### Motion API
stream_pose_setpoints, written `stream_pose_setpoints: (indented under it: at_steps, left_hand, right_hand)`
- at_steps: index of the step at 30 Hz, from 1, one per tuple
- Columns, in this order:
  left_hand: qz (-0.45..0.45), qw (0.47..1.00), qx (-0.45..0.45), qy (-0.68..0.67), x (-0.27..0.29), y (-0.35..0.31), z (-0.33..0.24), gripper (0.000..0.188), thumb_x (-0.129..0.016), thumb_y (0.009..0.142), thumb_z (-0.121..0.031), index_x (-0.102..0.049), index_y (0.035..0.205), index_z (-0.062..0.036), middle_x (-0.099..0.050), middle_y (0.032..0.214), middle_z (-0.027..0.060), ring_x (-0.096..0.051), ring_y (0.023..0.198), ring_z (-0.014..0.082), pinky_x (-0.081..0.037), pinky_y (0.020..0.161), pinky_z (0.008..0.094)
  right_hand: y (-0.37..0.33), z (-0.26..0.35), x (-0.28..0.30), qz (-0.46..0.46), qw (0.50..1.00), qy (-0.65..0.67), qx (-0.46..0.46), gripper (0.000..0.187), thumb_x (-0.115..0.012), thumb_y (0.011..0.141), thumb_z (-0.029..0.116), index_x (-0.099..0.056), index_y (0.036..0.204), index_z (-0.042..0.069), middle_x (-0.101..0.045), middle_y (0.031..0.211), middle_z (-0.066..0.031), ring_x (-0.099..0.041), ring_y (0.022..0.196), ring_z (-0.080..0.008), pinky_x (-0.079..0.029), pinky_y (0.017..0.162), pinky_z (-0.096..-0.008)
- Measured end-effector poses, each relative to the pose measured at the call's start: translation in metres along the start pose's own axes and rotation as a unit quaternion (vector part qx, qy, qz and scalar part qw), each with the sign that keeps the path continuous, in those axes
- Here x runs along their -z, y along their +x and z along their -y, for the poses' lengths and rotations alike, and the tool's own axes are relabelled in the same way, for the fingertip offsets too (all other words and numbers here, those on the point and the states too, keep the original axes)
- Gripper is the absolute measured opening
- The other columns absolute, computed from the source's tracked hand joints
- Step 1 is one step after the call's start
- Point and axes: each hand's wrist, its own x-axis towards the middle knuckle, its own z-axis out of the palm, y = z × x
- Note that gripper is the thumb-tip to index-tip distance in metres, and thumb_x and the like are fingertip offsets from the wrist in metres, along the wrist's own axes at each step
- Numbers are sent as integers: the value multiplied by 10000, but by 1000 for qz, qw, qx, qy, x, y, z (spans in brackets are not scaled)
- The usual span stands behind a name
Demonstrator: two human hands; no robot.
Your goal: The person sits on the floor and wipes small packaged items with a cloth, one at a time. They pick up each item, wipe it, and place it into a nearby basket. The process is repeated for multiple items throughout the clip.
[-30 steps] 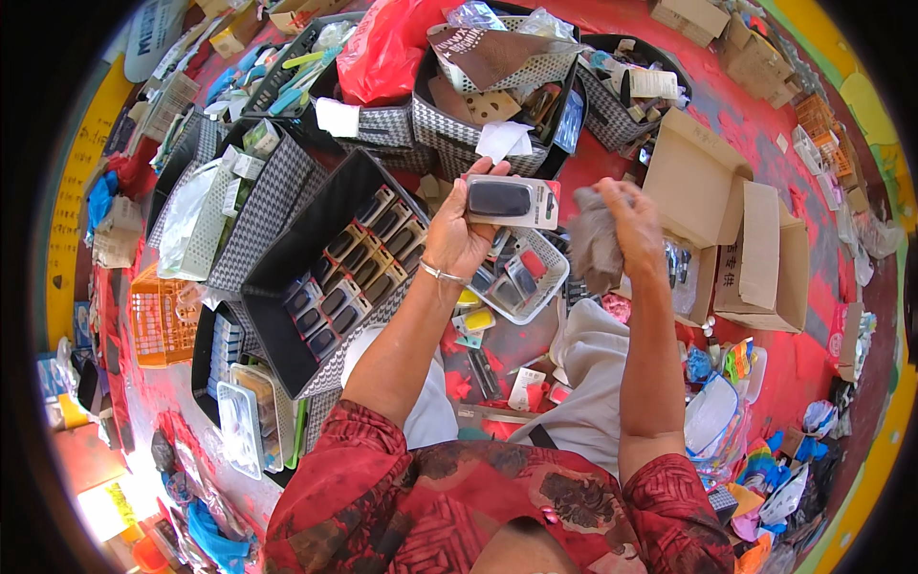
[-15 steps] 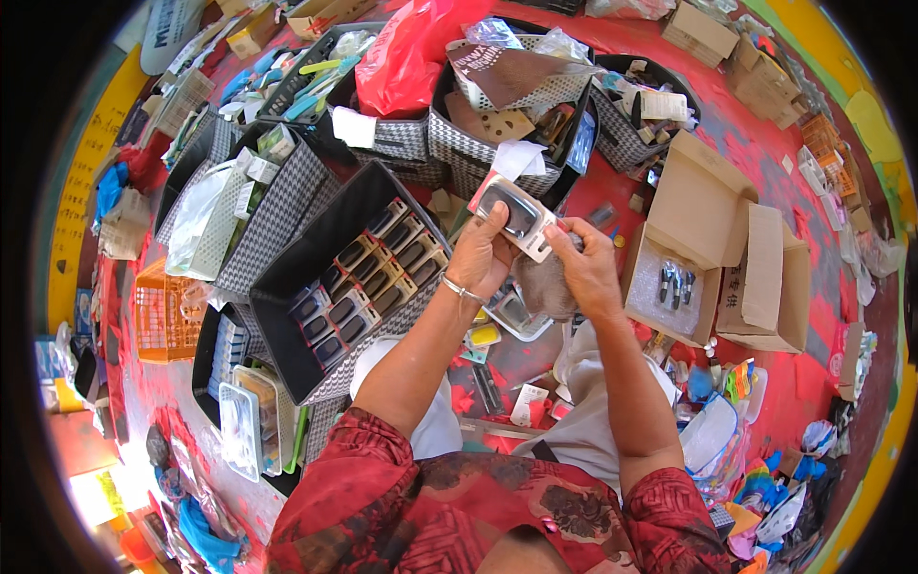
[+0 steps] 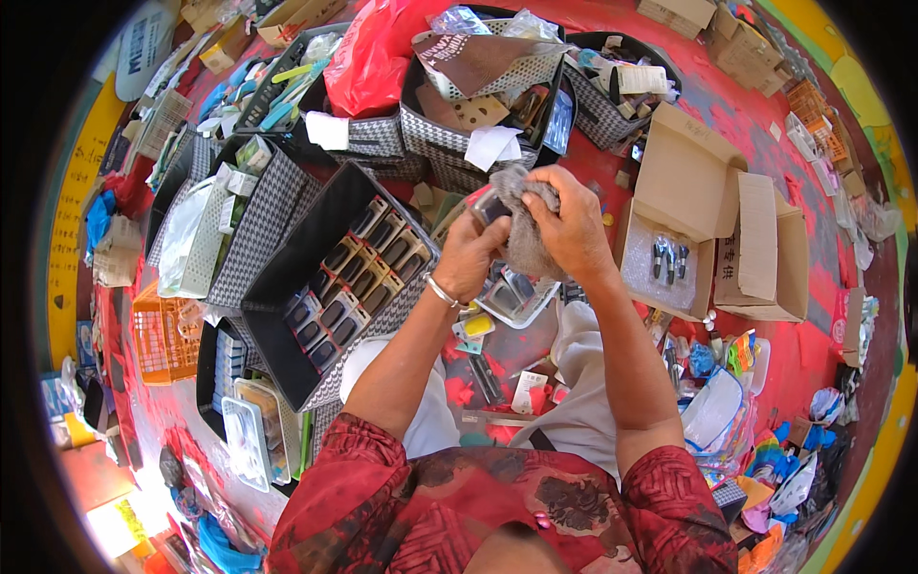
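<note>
My left hand (image 3: 466, 256), with a bangle at its wrist, grips a carded pack (image 3: 489, 204) holding a dark rounded item. My right hand (image 3: 577, 230) is closed on a grey cloth (image 3: 528, 237) and presses it over the pack, which hides most of it. To the left stands a black-lined box (image 3: 273, 297) with a houndstooth outside. Rows of similar carded packs (image 3: 337, 314) lie in it. Below my hands is a clear plastic tray (image 3: 514, 314) with dark items inside.
Open cardboard boxes (image 3: 669, 191) stand to the right, one with dark items on bubble wrap. Houndstooth bins (image 3: 449, 158) crowd the far side beside a red plastic bag (image 3: 368, 67). An orange basket (image 3: 163, 335) sits at left. Loose bags and cloths (image 3: 765, 478) lie at lower right.
My right hand has let go of the pack's edge and brought the cloth up over the pack. The pack's face, plainly visible before, is now mostly covered and tilted.
</note>
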Motion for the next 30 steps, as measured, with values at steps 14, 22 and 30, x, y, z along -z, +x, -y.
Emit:
stream_pose_setpoints:
  at_steps: [14, 22, 30]
  left_hand:
    - [12, 997, 36, -69, -4, 5, 9, 319, -605, 867, -221, -514, 1122, -53, -610, 995, 42, -610, 898, 168, -507, 805, 360]
    - [-168, 957, 20, -237, 35, 19, -4, 243, -602, 862, -212, -546, 1038, -55, -616, 1018, 82, -600, 963, 233, -493, 867, 438]
    - [-107, 966, 6, -236, 26, 19, 13, 270, -551, 891, -230, -512, 1076, -38, -595, 1078, 127, -579, 1013, 266, -451, 914, 476]
  right_hand:
    - [0, 0, 12, -59, 991, -80, 90, 116, -596, 770, 131, -578, 870, 75, -570, 830, -126, -580, 748, -341, -451, 643, -419]
    - [-35, 1, 17, 257, 941, -220, -9, 107, -558, 736, 129, -621, 812, 85, -599, 855, -170, -606, 791, -347, -483, 672, -432]
    - [-21, 5, 5, -89, 990, -101, 48, 150, -615, 770, 145, -599, 883, 48, -595, 841, -148, -603, 793, -321, -482, 689, -378]
